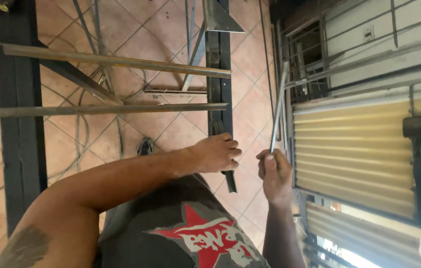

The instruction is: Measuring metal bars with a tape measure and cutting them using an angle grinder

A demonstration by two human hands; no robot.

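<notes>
My left hand [216, 153] rests closed over the near end of a dark steel frame rail [219, 69] that runs away from me. My right hand [275, 172] is shut on a thin pale metal rod [279, 106], which points up and away beside the rail. Two rusty angle bars [116, 60] [111, 109] lie across the frame between its right rail and a wide dark left rail [18, 124].
Terracotta floor tiles [161, 25] lie below the frame, with cables [84, 129] trailing over them. A corrugated yellow sheet [354, 149] and a barred metal grille [309, 64] stand at the right. A shoe [144, 147] shows under the frame.
</notes>
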